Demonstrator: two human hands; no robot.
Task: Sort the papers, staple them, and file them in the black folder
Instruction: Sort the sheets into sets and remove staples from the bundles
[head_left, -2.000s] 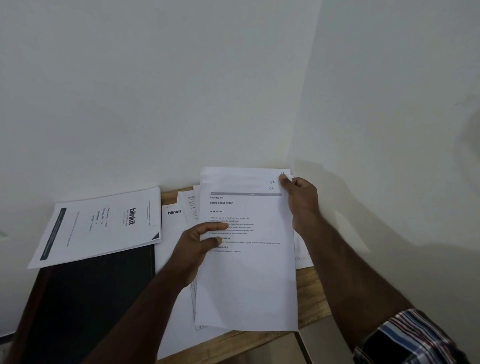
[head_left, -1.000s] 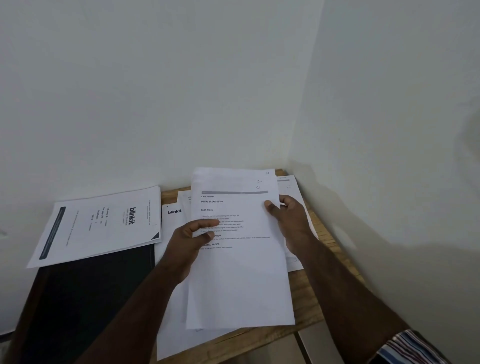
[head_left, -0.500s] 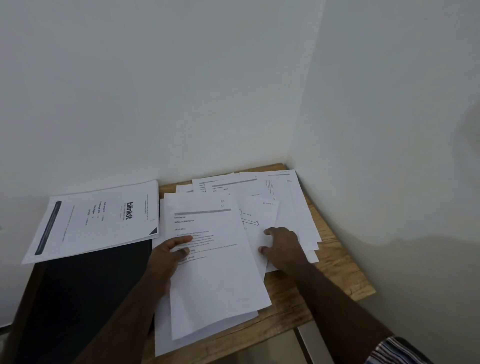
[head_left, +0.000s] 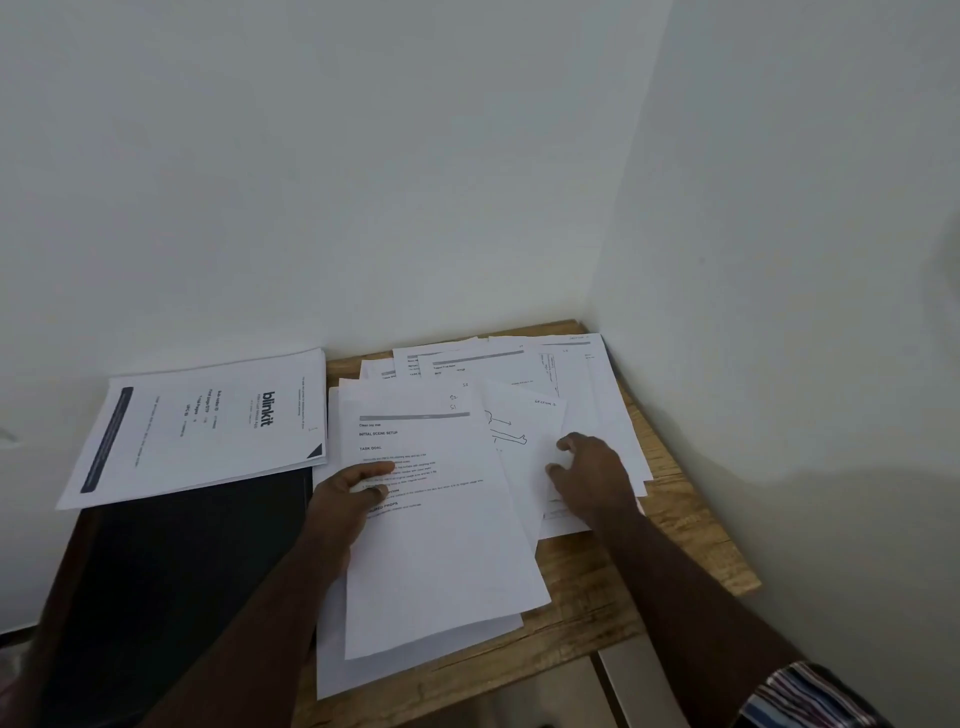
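Note:
A printed sheet (head_left: 441, 545) headed "INITIAL SCENE SETUP" lies on top of other white sheets on the wooden table (head_left: 597, 597). My left hand (head_left: 345, 501) grips its left edge, thumb on top of the text. My right hand (head_left: 592, 478) rests with fingers apart on a sheet with a pen sketch (head_left: 519, 431), just right of the printed sheet. More loose papers (head_left: 519, 358) fan out toward the back right corner. The black folder (head_left: 182, 571) lies flat at the left, with a "blinkit" paper stack (head_left: 208, 426) covering its far end. No stapler is in view.
White walls close in the table at the back and on the right. The table's front edge runs under my forearms, and its bare wood shows at the front right. A pale surface (head_left: 639, 686) sits below the table's front edge.
The printed sheets came down from upright in both hands to flat on the table. My right hand let go of their top corner and moved onto the sketch sheet at the right.

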